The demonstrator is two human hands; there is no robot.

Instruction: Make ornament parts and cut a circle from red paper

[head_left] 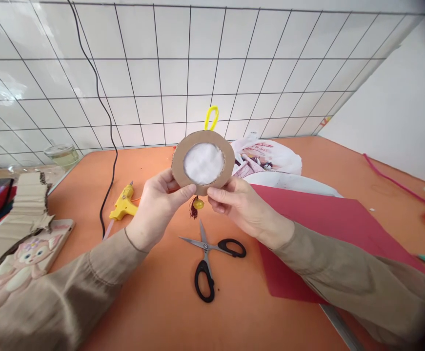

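A round cardboard ring (183,158) with a white fabric-like centre (204,164) is held up over the table between my two hands. My left hand (161,195) grips its lower left edge, thumb on the front. At the lower right edge, my right hand (245,200) pinches it the same way. A yellow loop (211,118) sticks up from the top of the ring. Below it hang a yellow bead (198,204) and a dark red tassel (193,210). Open scissors (205,247) with black handles lie on the table beneath my hands.
On the left are a yellow glue gun (125,202), a black cable (114,131), torn corrugated cardboard (31,195) and a case with a cartoon figure (32,258). Red sheet material (307,219) lies at right, before a white plastic bag (281,156). A tiled wall (183,73) stands behind.
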